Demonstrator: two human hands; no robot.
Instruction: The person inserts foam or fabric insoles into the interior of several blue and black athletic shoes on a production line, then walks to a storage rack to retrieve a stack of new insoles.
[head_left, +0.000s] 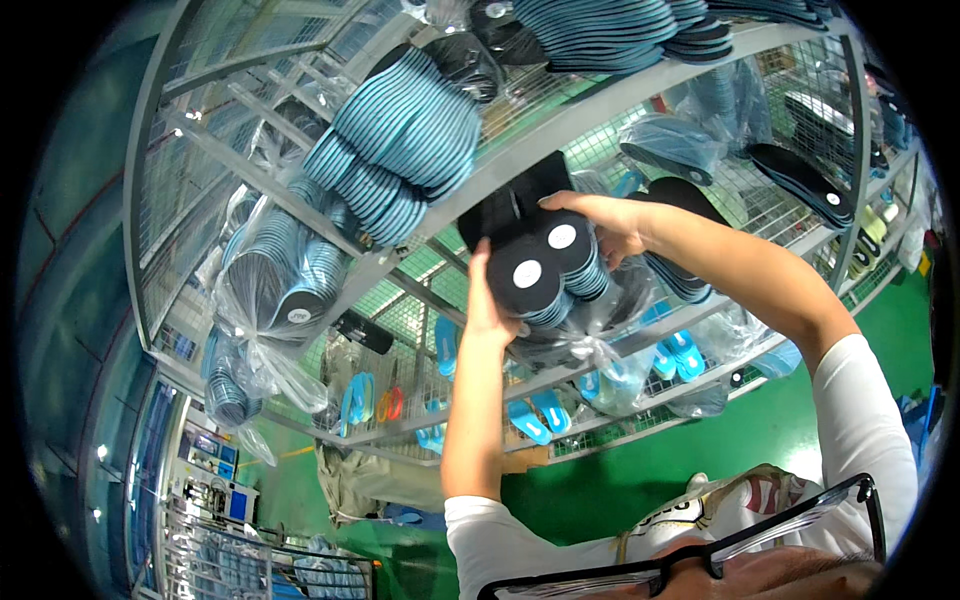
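Note:
Both my hands grip a stack of black insoles (540, 262) with round white stickers, held up against a grey wire rack (300, 210). My left hand (487, 305) clasps the stack's near end from below. My right hand (607, 222) reaches over the top and holds its far side. The stack sits at the level of a middle shelf, just under a shelf rail (560, 125). A clear plastic bag (590, 345) hangs beneath the stack.
More stacks of striped blue insoles (400, 150) lie on the upper shelves. Bagged insoles (270, 290) hang at the left. Loose blue insoles (530, 415) lie on the lower shelf. A green floor (740, 440) lies below, and my glasses' frame (700, 555) crosses the bottom edge.

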